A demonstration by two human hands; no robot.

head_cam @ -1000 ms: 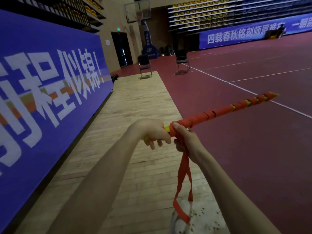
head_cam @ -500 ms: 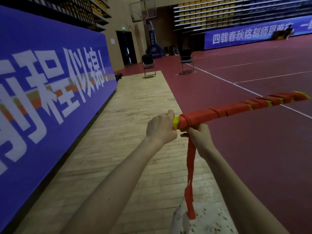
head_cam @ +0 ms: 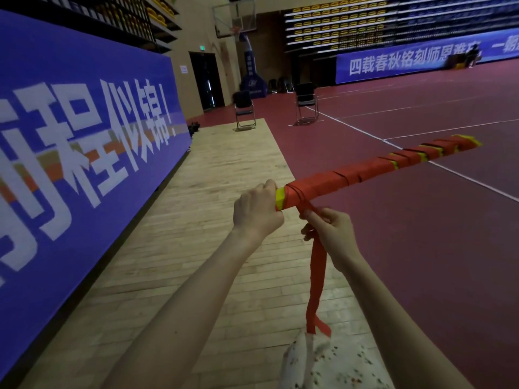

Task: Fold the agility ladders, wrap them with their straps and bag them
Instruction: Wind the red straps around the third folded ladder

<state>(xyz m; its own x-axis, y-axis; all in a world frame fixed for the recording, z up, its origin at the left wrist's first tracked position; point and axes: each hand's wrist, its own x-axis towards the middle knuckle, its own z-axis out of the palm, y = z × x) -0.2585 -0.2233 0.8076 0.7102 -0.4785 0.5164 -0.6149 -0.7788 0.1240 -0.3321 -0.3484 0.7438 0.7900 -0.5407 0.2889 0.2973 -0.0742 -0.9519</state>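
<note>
The floor point(head_cam: 421, 262) at right was smooth dark red court marked with thin white lines; a strip of pale wood planking point(head_cam: 196, 248) ran up the middle of the frame, its straight edge meeting the red along a diagonal from lower centre to upper centre; the left side was closed off by a tall blue banner point(head_cam: 84, 122) with big white characters and an orange stripe, its foot along the planking's left edge; two dark folding chairs point(head_cam: 245, 109) stood well apart at the strip's far end, upper centre; behind them a dark doorway point(head_cam: 206, 80), a basketball hoop point(head_cam: 234, 18) above, and tiers of seats across the upper right over a second blue banner; open red court stretched away to the right

The ladder point(head_cam: 379, 167), folded into one long slim bundle, lay slanted from centre to right of frame, held in the air; orange webbing wound round it in overlapping turns, yellow rungs showing at both ends and in gaps; the left hand point(head_cam: 257, 211) gripped its near end in a closed fist; the right hand point(head_cam: 330, 224), just below, pinched the strap point(head_cam: 317, 276), a flat orange band hanging loose toward a pale speckled cloth point(head_cam: 323, 363) at the bottom edge
</note>
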